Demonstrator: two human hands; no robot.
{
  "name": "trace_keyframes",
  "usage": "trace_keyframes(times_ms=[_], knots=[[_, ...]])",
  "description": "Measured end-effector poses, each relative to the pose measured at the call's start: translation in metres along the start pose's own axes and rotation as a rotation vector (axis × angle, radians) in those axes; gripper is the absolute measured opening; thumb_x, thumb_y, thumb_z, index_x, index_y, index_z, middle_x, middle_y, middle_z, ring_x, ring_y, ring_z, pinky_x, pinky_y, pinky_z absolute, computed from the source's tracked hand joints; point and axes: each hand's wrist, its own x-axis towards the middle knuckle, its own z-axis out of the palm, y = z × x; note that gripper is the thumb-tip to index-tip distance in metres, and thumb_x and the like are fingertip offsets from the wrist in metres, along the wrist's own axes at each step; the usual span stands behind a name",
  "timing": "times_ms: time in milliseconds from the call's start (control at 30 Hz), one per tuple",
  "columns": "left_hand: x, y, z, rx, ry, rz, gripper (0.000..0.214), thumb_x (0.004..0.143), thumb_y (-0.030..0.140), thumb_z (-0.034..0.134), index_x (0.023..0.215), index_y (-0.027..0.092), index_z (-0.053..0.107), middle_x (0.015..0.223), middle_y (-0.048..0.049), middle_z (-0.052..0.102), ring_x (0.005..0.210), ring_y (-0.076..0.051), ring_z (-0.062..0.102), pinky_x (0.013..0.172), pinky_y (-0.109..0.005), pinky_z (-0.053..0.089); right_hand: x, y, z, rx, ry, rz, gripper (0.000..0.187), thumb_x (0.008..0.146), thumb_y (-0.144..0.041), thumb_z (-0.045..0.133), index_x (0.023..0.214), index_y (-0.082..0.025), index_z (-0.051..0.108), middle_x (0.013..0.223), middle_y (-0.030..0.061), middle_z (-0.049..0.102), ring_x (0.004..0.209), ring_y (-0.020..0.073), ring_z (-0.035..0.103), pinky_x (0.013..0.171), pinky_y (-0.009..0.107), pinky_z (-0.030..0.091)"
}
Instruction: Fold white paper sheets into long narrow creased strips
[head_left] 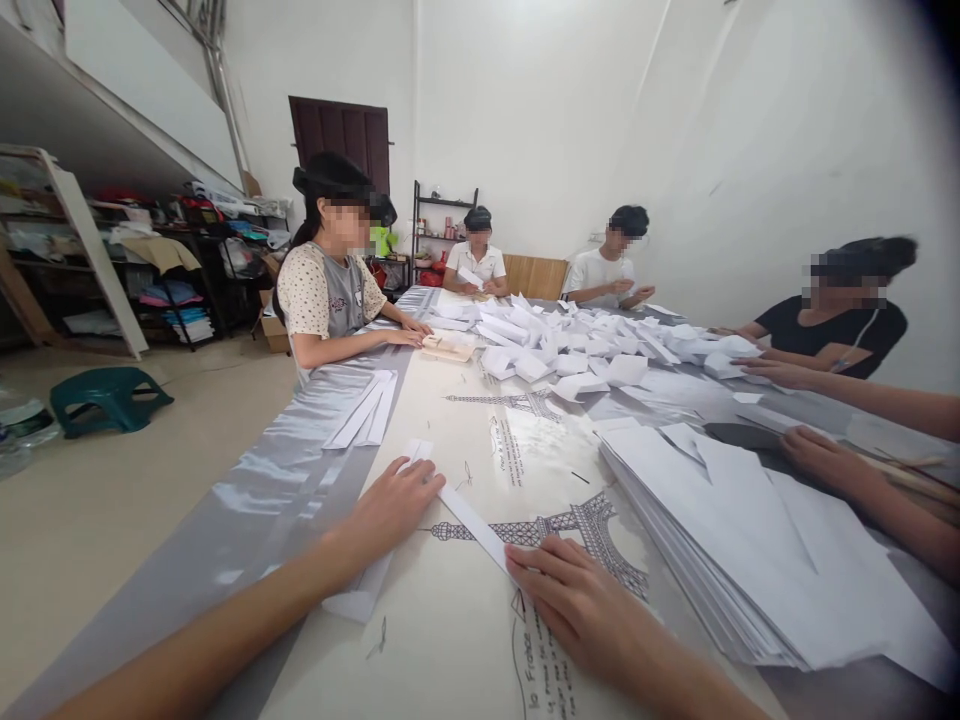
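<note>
Our left hand (390, 510) spread flat on a paper strip (472, 520), right hand (581, 600) unclenched, apparently pressing its end, desk (450, 650) beneath.

Bright, even light; edges warped, corners dark; faces blurred.

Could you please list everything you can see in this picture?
paper strip: one, white, on the tablecloth, near edge
sheet stack: one, white, table's right side
folded papers: a heap, white, table middle
loose strips: few, white, table's left edge
tablecloth: one, cream, Eiffel Tower print
stool: one, green, floor at left
shelves: several, cluttered, left wall
door: one, dark brown, back wall
seated people: four, around the table
left hand: one, flat on the strip
right hand: one, fingertips on the strip
</note>
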Motion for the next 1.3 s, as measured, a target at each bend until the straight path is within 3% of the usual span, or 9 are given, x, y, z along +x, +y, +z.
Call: trace_keyframes(times_ms=[233,333,433,600,800,967,1100,1233,1300], knots=[[0.002,0.005,-0.008,-0.057,-0.042,-0.049,0.028,0.092,-0.004,0.042,0.101,0.018,0.057,0.108,-0.0090,0.061,0.096,-0.023,0.062,0.090,-0.036,0.046,0.048,-0.007,-0.010,-0.057,-0.212,0.165,0.018,0.093,-0.018,0.057,0.076,-0.019,0.064,0.080,0.0056,0.064,0.074,0.0220,0.061,0.062,0.034,0.047],[0.003,0.002,-0.014,-0.118,-0.021,-0.040,0.023,0.097,0.006,0.041,0.102,0.018,0.059,0.107,-0.0080,0.060,0.089,-0.021,0.061,0.089,-0.037,0.045,0.074,-0.006,-0.005,0.032,-0.187,0.339,0.006,0.092,-0.026,0.062,0.095,-0.021,0.063,0.088,0.0034,0.064,0.070,0.0189,0.061,0.057,0.030,0.043],[0.003,-0.001,-0.016,-0.187,0.043,-0.035,0.025,0.101,0.014,0.038,0.112,0.021,0.060,0.104,-0.0070,0.060,0.095,-0.022,0.060,0.085,-0.036,0.043,0.089,-0.003,0.006,0.079,-0.182,0.441,0.007,0.092,-0.027,0.061,0.092,-0.021,0.057,0.085,0.0017,0.061,0.064,0.0173,0.057,0.053,0.028,0.038],[0.001,0.000,-0.009,-0.218,0.048,-0.057,0.028,0.100,0.017,0.039,0.120,0.020,0.058,0.109,-0.0089,0.060,0.102,-0.024,0.058,0.088,-0.038,0.044,0.081,0.008,0.020,0.194,-0.072,0.473,0.007,0.090,-0.025,0.058,0.093,-0.023,0.052,0.088,0.0009,0.061,0.067,0.0168,0.054,0.057,0.029,0.038],[-0.001,-0.004,-0.009,-0.472,0.201,-0.108,0.015,0.099,0.025,0.050,0.112,0.021,0.058,0.126,-0.0108,0.056,0.124,-0.026,0.050,0.107,-0.042,0.040,0.070,0.017,0.001,0.347,-0.154,0.517,0.018,0.090,-0.024,0.054,0.076,-0.023,0.044,0.074,-0.0018,0.057,0.063,0.0150,0.048,0.053,0.027,0.034],[0.005,-0.016,-0.022,-1.012,0.202,-0.211,0.017,0.096,0.036,0.062,0.095,0.019,0.062,0.103,-0.0060,0.066,0.101,-0.020,0.061,0.093,-0.034,0.048,0.070,0.012,-0.017,0.609,-0.101,0.508,0.016,0.092,-0.031,0.058,0.080,-0.022,0.052,0.078,-0.0017,0.061,0.065,0.0137,0.053,0.058,0.026,0.040],[0.008,-0.022,-0.027,-1.334,0.217,-0.386,0.037,0.089,0.043,0.071,0.115,0.019,0.062,0.085,-0.0010,0.066,0.075,-0.016,0.061,0.073,-0.027,0.049,0.071,0.007,-0.019,0.939,-0.067,0.529,0.025,0.091,-0.040,0.065,0.081,-0.023,0.050,0.063,-0.0064,0.053,0.054,0.0106,0.047,0.050,0.023,0.033],[0.009,-0.024,-0.025,-1.516,0.185,-0.419,0.034,0.089,0.045,0.071,0.107,0.016,0.065,0.087,-0.0030,0.068,0.076,-0.016,0.063,0.072,-0.026,0.048,0.073,0.003,-0.013,1.139,-0.028,0.599,0.030,0.086,-0.043,0.072,0.083,-0.022,0.051,0.073,-0.0040,0.060,0.058,0.0108,0.053,0.049,0.021,0.035],[0.010,-0.024,-0.025,-1.516,0.189,-0.424,0.032,0.088,0.045,0.072,0.098,0.015,0.067,0.086,-0.0032,0.068,0.077,-0.016,0.063,0.071,-0.025,0.048,0.074,-0.001,-0.009,1.192,-0.023,0.606,0.030,0.083,-0.041,0.075,0.102,-0.025,0.057,0.081,-0.0035,0.061,0.063,0.0118,0.056,0.052,0.021,0.038]])
